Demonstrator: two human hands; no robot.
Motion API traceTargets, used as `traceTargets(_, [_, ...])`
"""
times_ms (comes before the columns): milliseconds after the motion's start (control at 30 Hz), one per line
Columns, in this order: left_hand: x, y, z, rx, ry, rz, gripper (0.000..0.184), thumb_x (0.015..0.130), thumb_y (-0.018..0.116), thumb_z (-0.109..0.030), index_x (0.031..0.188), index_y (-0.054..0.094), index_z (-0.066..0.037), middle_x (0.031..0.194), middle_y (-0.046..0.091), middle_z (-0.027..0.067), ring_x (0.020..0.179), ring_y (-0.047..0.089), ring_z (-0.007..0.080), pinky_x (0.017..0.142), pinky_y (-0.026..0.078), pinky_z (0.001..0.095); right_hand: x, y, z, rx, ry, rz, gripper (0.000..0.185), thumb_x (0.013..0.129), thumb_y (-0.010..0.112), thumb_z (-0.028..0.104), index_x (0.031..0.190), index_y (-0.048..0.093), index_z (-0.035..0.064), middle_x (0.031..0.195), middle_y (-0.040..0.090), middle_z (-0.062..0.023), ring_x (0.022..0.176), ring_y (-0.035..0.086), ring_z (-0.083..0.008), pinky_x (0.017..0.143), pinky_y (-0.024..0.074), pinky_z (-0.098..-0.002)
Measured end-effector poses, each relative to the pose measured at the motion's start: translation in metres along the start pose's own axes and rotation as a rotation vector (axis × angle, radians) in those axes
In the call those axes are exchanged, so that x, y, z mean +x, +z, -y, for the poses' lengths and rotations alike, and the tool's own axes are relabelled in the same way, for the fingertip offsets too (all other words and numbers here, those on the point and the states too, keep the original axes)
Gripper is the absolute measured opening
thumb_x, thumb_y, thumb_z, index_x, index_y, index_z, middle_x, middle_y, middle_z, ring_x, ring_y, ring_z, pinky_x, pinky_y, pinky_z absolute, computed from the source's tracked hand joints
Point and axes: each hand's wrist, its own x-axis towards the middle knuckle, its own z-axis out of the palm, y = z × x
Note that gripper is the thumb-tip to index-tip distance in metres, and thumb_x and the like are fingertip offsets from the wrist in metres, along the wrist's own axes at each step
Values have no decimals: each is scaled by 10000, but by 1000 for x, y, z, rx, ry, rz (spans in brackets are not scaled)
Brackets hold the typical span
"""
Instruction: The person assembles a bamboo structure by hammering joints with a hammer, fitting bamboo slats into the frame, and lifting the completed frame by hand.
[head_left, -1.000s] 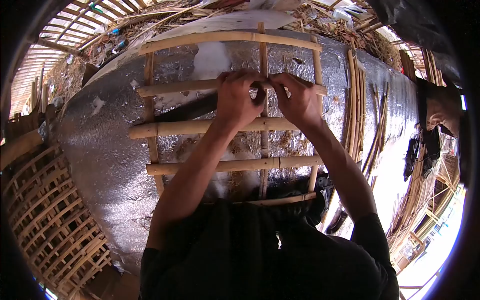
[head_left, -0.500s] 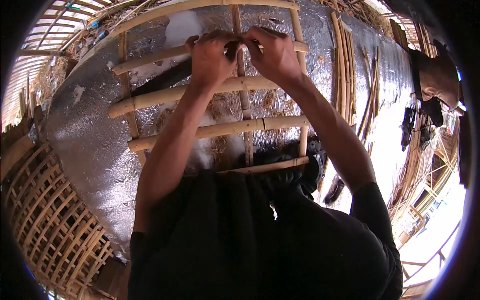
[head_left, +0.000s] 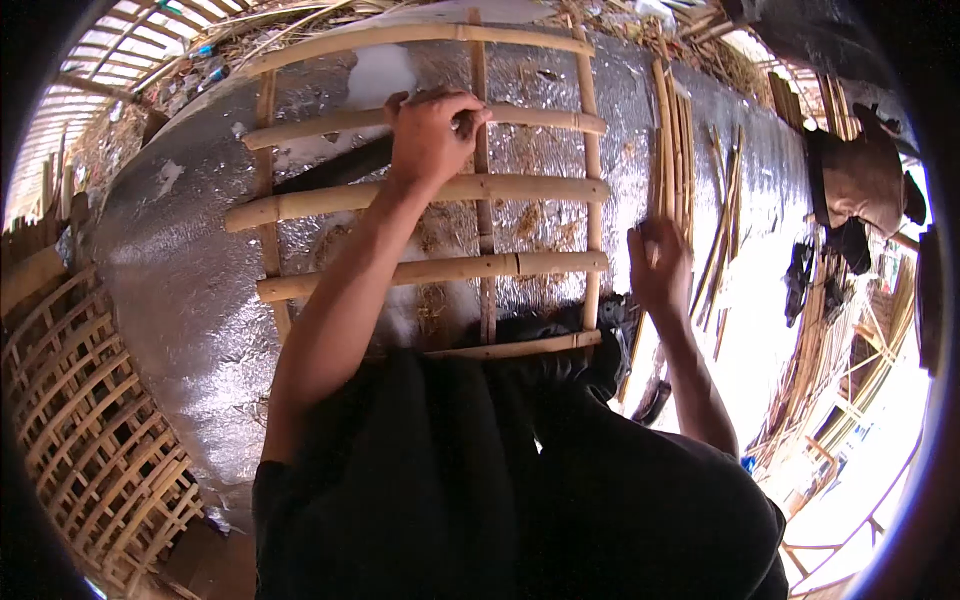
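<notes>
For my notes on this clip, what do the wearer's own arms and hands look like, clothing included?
Both the left hand and the right hand are bare, with no gloves. The forearms are uncovered, and no watch or bracelet can be made out at the wrists. The person wears a loose black top; its left sleeve ends near the elbow. No marking is legible on it.

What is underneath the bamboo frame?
Under the bamboo frame lies a crinkled silvery sheet, with a dark strip slanting beneath its upper left part. Whatever the left hand and forearm cover can't be seen.
</notes>
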Motion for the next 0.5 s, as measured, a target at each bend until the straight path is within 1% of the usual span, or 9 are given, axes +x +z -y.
traceTargets(67, [-1, 0, -1, 12, -15, -6, 79, 861, 782, -250, 808, 749, -201, 823, 742, -51, 800, 702, 200, 919, 368, 487, -73, 9, -70, 8, -164, -4, 165, 878, 712, 95, 1010, 646, 20, 852, 629, -137, 788, 651, -267, 716, 532, -373])
traceTargets(133, [-1, -2, -3, 12, -16, 4, 77, 860, 783, -246, 809, 749, -200, 808, 735, -47, 794, 700, 200, 913, 367, 481, -126, -1, -64, 11, 60, 214, 211, 866, 725, 88, 1042, 635, 15, 866, 632, -144, 783, 652, -278, 694, 529, -375])
traceTargets(200, [-2, -2, -4, 25, -9, 5, 84, 860, 781, -238, 805, 740, -189, 799, 730, -41, 784, 696, 201, 905, 369, 480, -168, 17, -89, 100, 230, 256, 281, 855, 747, 97, 1086, 618, 2, 898, 643, -142, 786, 654, -284, 689, 530, -380])
traceTargets(233, [-1, -2, -3, 31, -4, 7, 88, 861, 779, -234, 804, 736, -184, 794, 727, -38, 779, 695, 202, 901, 371, 479, -173, 18, -92, -90, 5, 230, 312, 871, 743, 121, 1123, 605, 0, 952, 644, -140, 821, 652, -264, 694, 531, -377])
traceTargets(267, [-1, -2, -3, 40, 1, 6, 91, 861, 778, -231, 802, 732, -179, 790, 724, -35, 773, 693, 203, 897, 372, 478, -174, 17, -98, 2, 81, 272, 315, 877, 739, 122, 1135, 601, 6, 968, 643, -132, 837, 646, -248, 699, 530, -370])
traceTargets(333, [-1, -6, -5, 53, -1, 39, 109, 875, 778, -257, 841, 739, -160, 888, 753, -35, 830, 712, 211, 869, 426, 450, -166, 11, -91, 193, 227, 359, 323, 888, 731, 125, 1160, 594, 18, 999, 640, -117, 868, 635, -217, 709, 528, -356])
traceTargets(400, [1, -8, -4, 66, 0, 52, 127, 880, 778, -269, 857, 741, -149, 936, 768, -32, 860, 721, 215, 852, 456, 434, -163, 3, -113, 355, 570, 436, 317, 946, 645, 49, 1255, 573, 47, 1034, 645, -53, 919, 644, -176, 818, 545, -327])
traceTargets(467, [0, -7, -3, 76, 6, 54, 130, 878, 779, -266, 850, 738, -146, 934, 768, -26, 865, 720, 215, 845, 462, 432, -137, -4, -107, 672, 461, 269, 250, 928, 631, -4, 1164, 556, 29, 1026, 693, -110, 962, 707, -177, 746, 568, -300])
traceTargets(500, [-1, -8, -6, 118, 16, 36, 137, 874, 784, -265, 843, 736, -141, 929, 767, -21, 872, 721, 213, 834, 466, 432, -119, -13, -94, 713, 390, 275, 259, 947, 622, -9, 1193, 547, 23, 1037, 681, -106, 964, 702, -180, 762, 568, -302])
